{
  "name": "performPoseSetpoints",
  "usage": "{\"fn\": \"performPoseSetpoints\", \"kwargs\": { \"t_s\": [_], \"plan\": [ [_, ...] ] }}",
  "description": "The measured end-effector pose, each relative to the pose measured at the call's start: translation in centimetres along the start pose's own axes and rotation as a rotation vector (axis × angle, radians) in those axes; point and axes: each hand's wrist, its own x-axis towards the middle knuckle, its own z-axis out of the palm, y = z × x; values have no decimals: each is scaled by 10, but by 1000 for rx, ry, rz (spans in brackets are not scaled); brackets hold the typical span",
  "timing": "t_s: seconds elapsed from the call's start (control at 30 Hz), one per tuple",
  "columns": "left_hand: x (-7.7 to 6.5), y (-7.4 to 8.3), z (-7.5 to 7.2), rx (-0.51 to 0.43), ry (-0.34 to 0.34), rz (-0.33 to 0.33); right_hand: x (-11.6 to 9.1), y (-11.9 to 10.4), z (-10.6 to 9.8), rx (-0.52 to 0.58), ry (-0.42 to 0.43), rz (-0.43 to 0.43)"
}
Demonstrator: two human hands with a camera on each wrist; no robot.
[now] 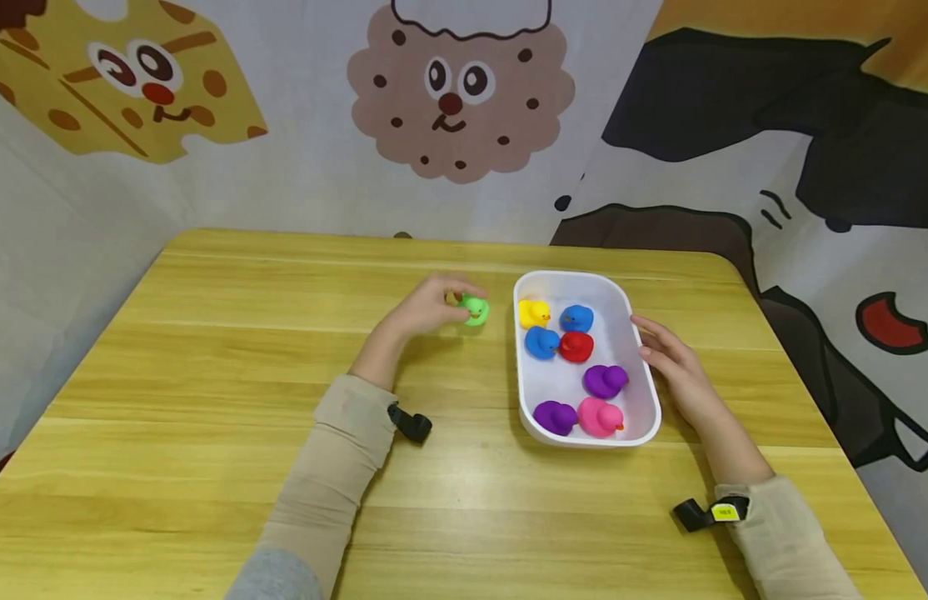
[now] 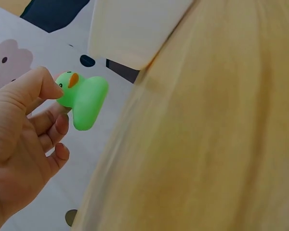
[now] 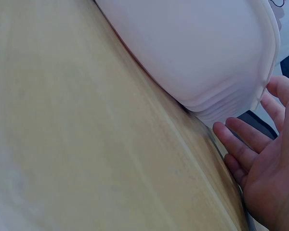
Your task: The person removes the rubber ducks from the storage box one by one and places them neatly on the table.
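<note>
My left hand [image 1: 431, 305] pinches a small green rubber duck [image 1: 476, 310] between thumb and fingers, to the left of a white plastic bin [image 1: 518, 367]. The left wrist view has the duck [image 2: 89, 101] held by its head, orange beak showing. My right hand [image 1: 677, 367] is at the bin's right side, fingertips at the rim and outer wall. From the right wrist, the hand's [image 3: 269, 154] relaxed fingers lie along that wall [image 3: 197, 57]. In the bin sit a yellow duck [image 1: 534, 314], two blue ducks [image 1: 577, 318], a red duck [image 1: 576, 347], two purple ducks [image 1: 605, 382] and a pink duck [image 1: 601, 417].
The bin stands on a wooden table [image 1: 209, 375], right of its middle. Behind the table hangs a pale cloth [image 1: 306, 192] printed with cartoon food. A small black wrist camera [image 1: 411, 423] is worn on the left wrist, another [image 1: 696, 514] on the right.
</note>
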Motion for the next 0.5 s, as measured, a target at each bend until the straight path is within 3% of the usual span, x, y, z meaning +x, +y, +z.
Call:
{"fn": "performPoseSetpoints", "kwargs": {
  "t_s": [0.5],
  "plan": [
    [-1, -12, 2, 9, -15, -38, 0, 1, 0, -1, 0, -11]
  ]
}}
